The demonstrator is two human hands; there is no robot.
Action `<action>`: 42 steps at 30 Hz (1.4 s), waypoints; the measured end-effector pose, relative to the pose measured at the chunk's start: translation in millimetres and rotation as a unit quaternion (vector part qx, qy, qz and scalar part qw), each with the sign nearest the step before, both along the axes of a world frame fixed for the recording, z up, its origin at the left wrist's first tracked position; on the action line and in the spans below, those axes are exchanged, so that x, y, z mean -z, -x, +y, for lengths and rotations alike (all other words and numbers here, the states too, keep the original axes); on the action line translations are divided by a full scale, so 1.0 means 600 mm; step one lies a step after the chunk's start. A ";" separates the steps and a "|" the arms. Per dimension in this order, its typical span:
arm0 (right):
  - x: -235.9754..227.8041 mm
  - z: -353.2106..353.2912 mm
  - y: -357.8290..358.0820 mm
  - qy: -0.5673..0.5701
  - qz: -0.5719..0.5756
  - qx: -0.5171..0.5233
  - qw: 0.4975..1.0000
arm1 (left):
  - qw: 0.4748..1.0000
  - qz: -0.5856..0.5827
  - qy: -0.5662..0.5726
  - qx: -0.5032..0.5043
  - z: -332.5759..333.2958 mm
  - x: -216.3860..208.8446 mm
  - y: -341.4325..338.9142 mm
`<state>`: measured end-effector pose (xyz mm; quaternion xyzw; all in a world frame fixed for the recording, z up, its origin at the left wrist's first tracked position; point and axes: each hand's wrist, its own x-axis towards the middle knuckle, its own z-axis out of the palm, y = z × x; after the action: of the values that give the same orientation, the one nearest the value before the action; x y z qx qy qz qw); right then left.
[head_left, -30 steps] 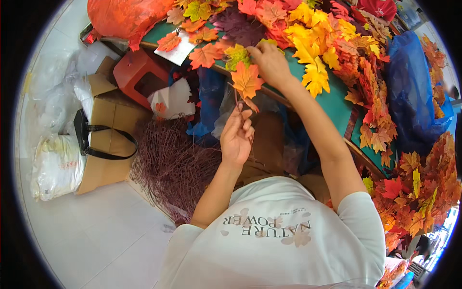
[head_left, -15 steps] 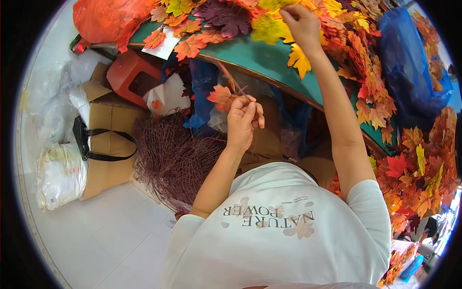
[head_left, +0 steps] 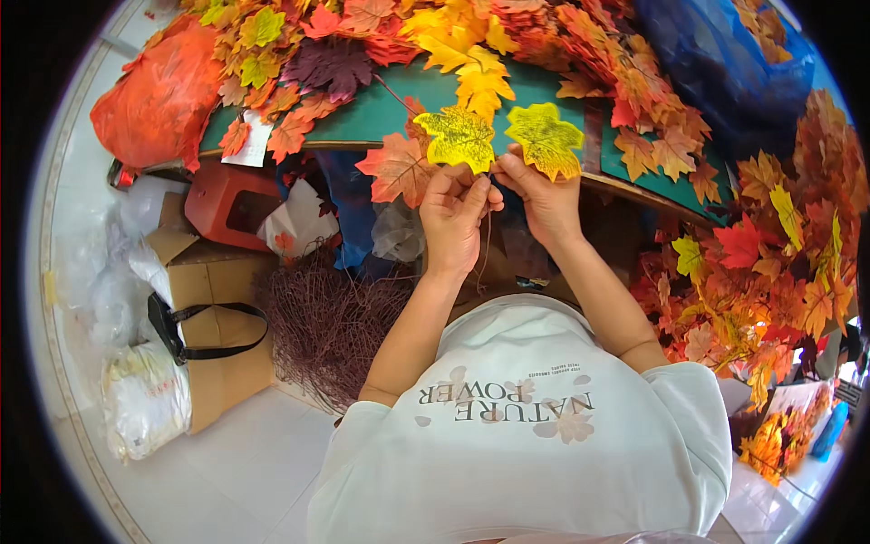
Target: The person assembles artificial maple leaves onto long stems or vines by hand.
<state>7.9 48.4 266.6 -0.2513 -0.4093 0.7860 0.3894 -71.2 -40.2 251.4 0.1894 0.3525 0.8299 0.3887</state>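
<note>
In front of my body, at the table's near edge, both hands are close together. My left hand (head_left: 458, 220) pinches a thin dark stem that bears an orange artificial maple leaf (head_left: 397, 170). A yellow artificial maple leaf (head_left: 459, 139) stands just above its fingertips. Thumb and fingers of my right hand (head_left: 547, 201) grip the base of another yellow maple leaf (head_left: 545, 138). The fingertips of both hands nearly meet between the two yellow leaves. Whether these leaves are joined to each other is hidden by the fingers.
Piles of red and orange leaves (head_left: 598, 54) cover the green table (head_left: 362, 118). A red plastic bag (head_left: 159, 100) lies left, a blue bag (head_left: 725, 68) right. Below left are a bundle of dark twigs (head_left: 331, 317), a cardboard box (head_left: 227, 308) and a red stool (head_left: 231, 204).
My right hand has come back from the leaf pile on the table to beside my left hand, bringing yellow leaves. The left hand keeps its stem. The view has shifted somewhat.
</note>
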 end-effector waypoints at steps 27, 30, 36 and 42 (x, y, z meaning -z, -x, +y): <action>0.046 -0.027 -0.011 0.065 0.057 -0.047 0.995 | 0.987 0.118 0.057 -0.097 0.006 0.022 -0.026; 0.037 -0.033 -0.014 0.079 0.052 -0.058 0.994 | 0.986 0.125 0.046 -0.100 0.004 0.029 -0.024; 0.063 -0.040 -0.010 0.132 0.117 -0.034 0.984 | 0.987 0.140 0.041 -0.068 0.003 0.025 -0.019; 0.074 -0.031 -0.014 0.046 0.056 -0.053 0.996 | 0.986 0.143 0.047 -0.070 -0.001 0.033 -0.014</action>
<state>16.3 29.6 222.4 -0.2022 -0.3630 0.8363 0.3576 -62.9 -40.6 231.9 0.2626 0.4553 0.8020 0.2838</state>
